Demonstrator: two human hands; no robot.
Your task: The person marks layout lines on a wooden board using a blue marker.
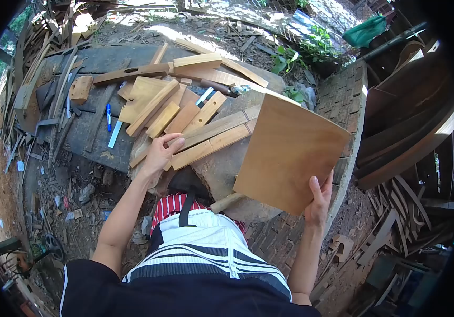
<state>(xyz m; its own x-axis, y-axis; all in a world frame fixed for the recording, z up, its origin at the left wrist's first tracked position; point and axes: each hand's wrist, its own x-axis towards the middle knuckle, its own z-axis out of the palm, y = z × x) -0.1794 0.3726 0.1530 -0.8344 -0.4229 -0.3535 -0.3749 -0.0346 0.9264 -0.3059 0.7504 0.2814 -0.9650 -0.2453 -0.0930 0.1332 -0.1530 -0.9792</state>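
Two bare forearms (125, 211) angle up from the bottom of the frame. Right of centre, the right hand (320, 198) clasps a flat wooden board (290, 158) by its lower right edge, thumb on the face. Left of centre, the left hand (161, 153) has bent fingers close together beside a long wooden strip (215, 129); whether they pinch it, I cannot tell.
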